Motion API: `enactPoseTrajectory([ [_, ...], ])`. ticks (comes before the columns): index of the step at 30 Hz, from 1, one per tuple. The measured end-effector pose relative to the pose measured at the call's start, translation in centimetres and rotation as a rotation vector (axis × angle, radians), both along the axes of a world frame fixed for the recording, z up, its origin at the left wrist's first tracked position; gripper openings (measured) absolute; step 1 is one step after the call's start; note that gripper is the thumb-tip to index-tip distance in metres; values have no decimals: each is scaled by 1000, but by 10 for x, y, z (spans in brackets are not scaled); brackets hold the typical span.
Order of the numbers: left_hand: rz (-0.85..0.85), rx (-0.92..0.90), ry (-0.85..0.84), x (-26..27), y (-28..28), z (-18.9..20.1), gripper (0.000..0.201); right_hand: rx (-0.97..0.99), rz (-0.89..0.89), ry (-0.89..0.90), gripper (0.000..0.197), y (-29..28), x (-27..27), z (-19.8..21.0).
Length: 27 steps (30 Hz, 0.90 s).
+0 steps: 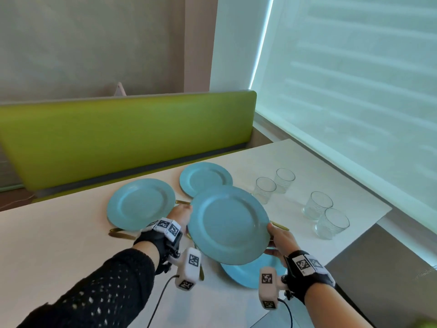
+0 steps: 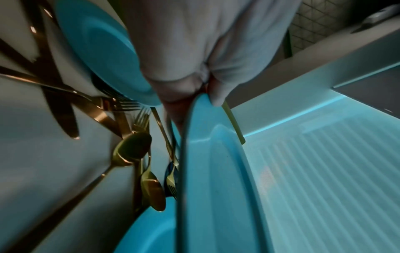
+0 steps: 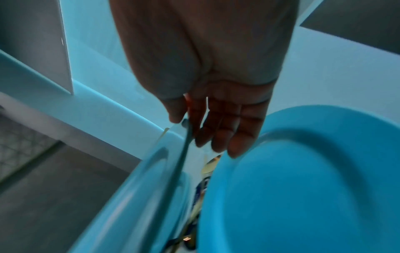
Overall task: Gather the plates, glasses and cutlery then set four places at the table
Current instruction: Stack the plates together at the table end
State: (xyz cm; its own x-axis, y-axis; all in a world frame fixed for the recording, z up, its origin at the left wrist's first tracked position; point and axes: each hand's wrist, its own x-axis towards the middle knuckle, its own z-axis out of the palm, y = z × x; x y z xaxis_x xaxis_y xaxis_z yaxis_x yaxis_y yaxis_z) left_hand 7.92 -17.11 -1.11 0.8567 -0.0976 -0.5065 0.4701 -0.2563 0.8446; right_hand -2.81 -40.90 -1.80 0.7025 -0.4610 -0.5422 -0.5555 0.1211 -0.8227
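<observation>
Both hands hold one blue plate in the air above the white surface. The left hand grips its left rim: in the left wrist view the thumb sits on the upper face and the fingers curl beneath, pinching the edge. The right hand grips the right rim, thumb on top; the right wrist view shows its fingers spread nearly straight under the plate.

Directly below the right fingers a second plate lies flat on the surface, partly covered by the lifted one. Beyond the left fingers a third plate rests flat, and a fourth plate lies further off, past the lifted plate's far rim.

Gold cutlery is scattered on the surface under and left of the left fingers: knives, forks and spoons overlapping, some tucked under plate edges. In the head view only handle ends show.

To the right of the right fingers and beyond them stand four upright glasses, in two pairs, well apart from the plates.

A green bench runs along the far edge of the surface, and a blind covers the window on the right.
</observation>
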Motion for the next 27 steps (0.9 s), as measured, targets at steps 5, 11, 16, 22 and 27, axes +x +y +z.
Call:
enactPoseTrajectory([
  [5, 101, 96, -92, -1, -28, 3, 30, -424, 86, 329, 45, -49, 0, -36],
  [11, 128, 111, -81, 4, -35, -5, 32, -402, 144, 524, 47, -58, -10, -60],
  [16, 98, 152, -78, 2, -46, -12, 34, -296, 95, 396, 56, -92, 1, -108],
  [22, 75, 185, -77, -6, -60, -9, 35, -200, 32, 198, 44, -84, 1, -57],
  [27, 68, 189, -63, -5, -71, -2, 37, -304, 55, 132, 44, -103, 13, -40],
])
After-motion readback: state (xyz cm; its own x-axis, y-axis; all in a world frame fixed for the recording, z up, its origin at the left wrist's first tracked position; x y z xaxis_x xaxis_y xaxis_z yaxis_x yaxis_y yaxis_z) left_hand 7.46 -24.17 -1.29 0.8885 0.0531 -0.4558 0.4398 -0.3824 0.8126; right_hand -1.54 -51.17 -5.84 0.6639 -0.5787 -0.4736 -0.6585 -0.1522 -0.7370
